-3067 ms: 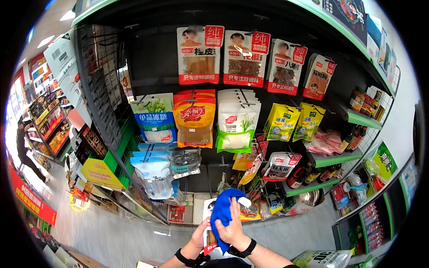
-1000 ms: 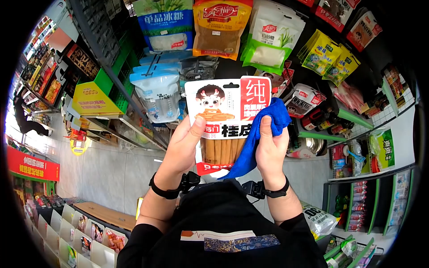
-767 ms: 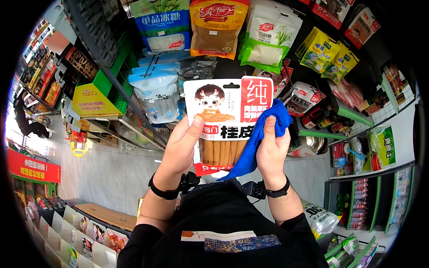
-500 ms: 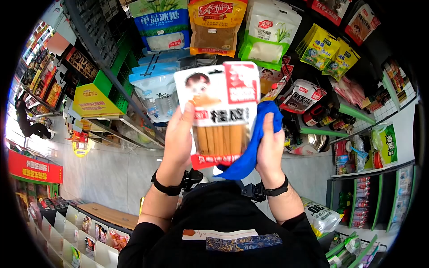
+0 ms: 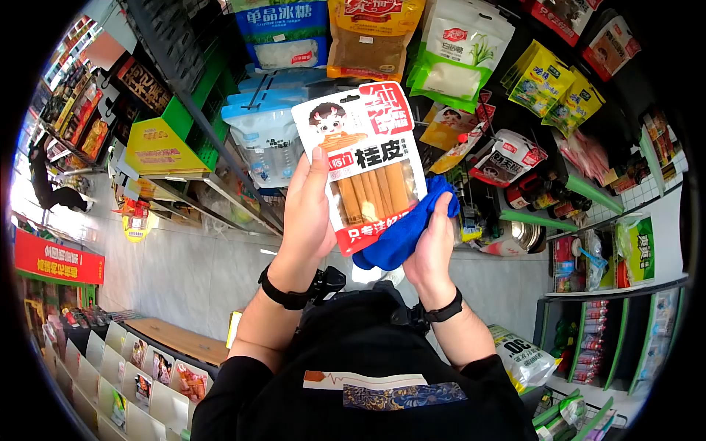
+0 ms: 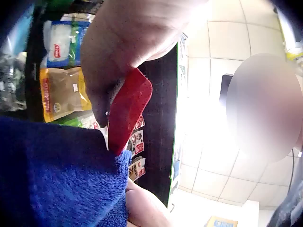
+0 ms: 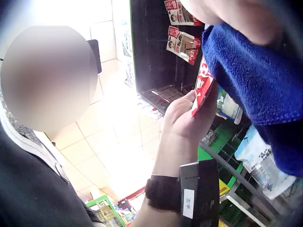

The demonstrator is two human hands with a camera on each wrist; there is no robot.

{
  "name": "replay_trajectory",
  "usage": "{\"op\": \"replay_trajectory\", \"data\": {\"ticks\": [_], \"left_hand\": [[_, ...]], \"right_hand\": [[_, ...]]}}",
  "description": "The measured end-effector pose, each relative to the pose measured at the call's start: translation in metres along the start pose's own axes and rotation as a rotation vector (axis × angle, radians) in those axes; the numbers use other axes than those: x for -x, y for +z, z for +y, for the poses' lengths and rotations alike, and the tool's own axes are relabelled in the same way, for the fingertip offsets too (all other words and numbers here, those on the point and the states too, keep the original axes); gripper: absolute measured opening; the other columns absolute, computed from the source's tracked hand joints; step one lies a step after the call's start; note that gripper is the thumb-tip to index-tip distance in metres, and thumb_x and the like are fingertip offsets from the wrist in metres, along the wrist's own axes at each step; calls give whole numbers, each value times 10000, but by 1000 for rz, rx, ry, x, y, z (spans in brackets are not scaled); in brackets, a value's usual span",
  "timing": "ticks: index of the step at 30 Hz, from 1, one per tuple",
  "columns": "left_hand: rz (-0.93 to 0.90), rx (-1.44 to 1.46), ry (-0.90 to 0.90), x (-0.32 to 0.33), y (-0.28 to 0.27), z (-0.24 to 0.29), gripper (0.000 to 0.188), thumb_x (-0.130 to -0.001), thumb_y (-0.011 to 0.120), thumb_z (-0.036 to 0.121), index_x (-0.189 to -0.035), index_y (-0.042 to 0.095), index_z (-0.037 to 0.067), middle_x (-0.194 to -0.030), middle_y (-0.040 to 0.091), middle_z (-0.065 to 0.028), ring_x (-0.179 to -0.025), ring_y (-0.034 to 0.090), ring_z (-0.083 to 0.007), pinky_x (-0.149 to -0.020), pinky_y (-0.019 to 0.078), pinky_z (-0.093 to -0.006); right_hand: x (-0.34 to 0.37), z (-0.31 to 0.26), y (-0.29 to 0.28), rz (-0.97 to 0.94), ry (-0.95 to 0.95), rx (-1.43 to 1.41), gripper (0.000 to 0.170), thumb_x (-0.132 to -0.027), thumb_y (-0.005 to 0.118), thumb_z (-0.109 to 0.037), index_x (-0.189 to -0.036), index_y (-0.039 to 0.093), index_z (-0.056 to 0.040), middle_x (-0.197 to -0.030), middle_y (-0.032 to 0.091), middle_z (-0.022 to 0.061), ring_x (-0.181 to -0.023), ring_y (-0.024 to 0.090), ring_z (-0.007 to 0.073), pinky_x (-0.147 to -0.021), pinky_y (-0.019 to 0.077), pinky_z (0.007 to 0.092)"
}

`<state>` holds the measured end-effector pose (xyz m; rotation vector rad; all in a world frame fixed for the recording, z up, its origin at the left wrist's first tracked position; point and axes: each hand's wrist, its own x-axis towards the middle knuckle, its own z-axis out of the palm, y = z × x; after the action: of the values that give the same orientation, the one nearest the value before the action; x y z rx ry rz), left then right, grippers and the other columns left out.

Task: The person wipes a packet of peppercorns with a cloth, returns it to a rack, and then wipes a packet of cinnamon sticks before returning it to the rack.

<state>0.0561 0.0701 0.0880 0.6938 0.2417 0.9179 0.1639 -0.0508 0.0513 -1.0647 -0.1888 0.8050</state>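
A flat pouch of cinnamon bark [image 5: 375,192], white and red with a clear window showing brown sticks, is held upright and slightly tilted before the person. My left hand [image 5: 309,209] grips its left edge, thumb on the front. A blue towelling cloth [image 5: 401,234] is bunched in my right hand [image 5: 434,246], thumb on top, at the pouch's lower right corner. The left wrist view shows the pouch's red bottom edge [image 6: 128,111] between the left hand and the cloth. From the right wrist, the cloth [image 7: 255,85] hides much of the right hand's fingers.
Ahead is a black rack with hanging bags of rock sugar [image 5: 283,37], brown sugar [image 5: 371,44] and white sugar [image 5: 456,62]. Yellow sachets [image 5: 540,84] hang to the right. Green-edged shelves [image 5: 588,195] with bottles stand at right. Compartment bins [image 5: 165,400] lie at lower left.
Earlier the cloth covered the pouch's front. Over the last second the pouch has risen and tilted, and the cloth has slid down from its right side to the lower right corner.
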Motion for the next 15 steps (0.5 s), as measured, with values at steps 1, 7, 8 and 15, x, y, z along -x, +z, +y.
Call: {"op": "replay_trajectory", "data": {"ticks": [1, 7, 8, 15], "left_hand": [[4, 8, -5, -1, -1, 0, 420, -1021, 398, 307, -1299, 438, -5, -1260, 552, -117, -1147, 540, -190, -979, 433, -343], [52, 42, 18, -3, -4, -2, 417, -1022, 389, 313, -1316, 414, 19, -1272, 538, -122, -1146, 547, -208, -978, 444, -358], [62, 46, 32, -3, -3, -1, 416, -1023, 388, 313, -1319, 407, 22, -1272, 538, -122, -1146, 548, -210, -977, 445, -359], [88, 78, 156, -2, 8, -17, 404, -1028, 367, 293, -1337, 372, 32, -1293, 517, -125, -1157, 537, -226, -985, 435, -377]], "right_hand": [[1, 2, 1, -52, -21, -62, 585, -990, 335, -512, -1280, 469, -23, -1247, 562, 118, -1113, 570, 215, -947, 458, 346], [14, 12, -8, -445, -54, -396, 613, -948, 367, -438, -1426, 316, -58, -1462, 364, 140, -1352, 346, 292, -1125, 257, 453], [16, 11, -10, -446, -74, -403, 630, -890, 400, -343, -1442, 289, -60, -1482, 335, 144, -1372, 312, 309, -1139, 218, 475], [24, 22, 12, -339, -116, -137, 532, -968, 431, -169, -1441, 246, -10, -1453, 364, 144, -1333, 375, 253, -1116, 284, 420]]}}
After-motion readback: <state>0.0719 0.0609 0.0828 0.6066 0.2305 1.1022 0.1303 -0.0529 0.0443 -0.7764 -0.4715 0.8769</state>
